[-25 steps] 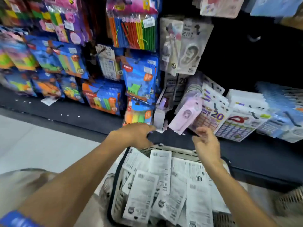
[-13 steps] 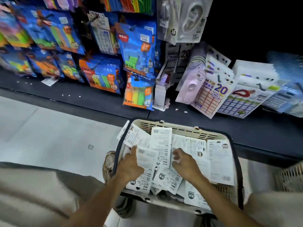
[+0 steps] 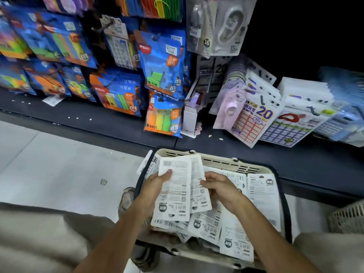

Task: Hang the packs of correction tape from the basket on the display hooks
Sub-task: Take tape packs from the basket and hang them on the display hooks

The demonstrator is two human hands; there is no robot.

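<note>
While blue packs of coloured blocks (image 3: 118,95) hang in rows at the far left of the dark shelf (image 3: 98,123), a pale floor (image 3: 59,164) runs below them; next comes the left hand (image 3: 155,190), thumb on top and fingers curled beneath a stack of white correction tape packs (image 3: 174,194), gripping it face down above the basket (image 3: 226,164); the right hand (image 3: 220,188) pinches the right edge of the second pack (image 3: 197,174) in that same stack, fingers bent; beneath both hands more correction tape packs (image 3: 262,194) lie loose and overlapping in the cream basket with its dark handle (image 3: 286,213); further right, sticker sheets marked 20 (image 3: 256,119) lean on the shelf; above them, hung correction tape packs (image 3: 226,26) show on the display.
</note>
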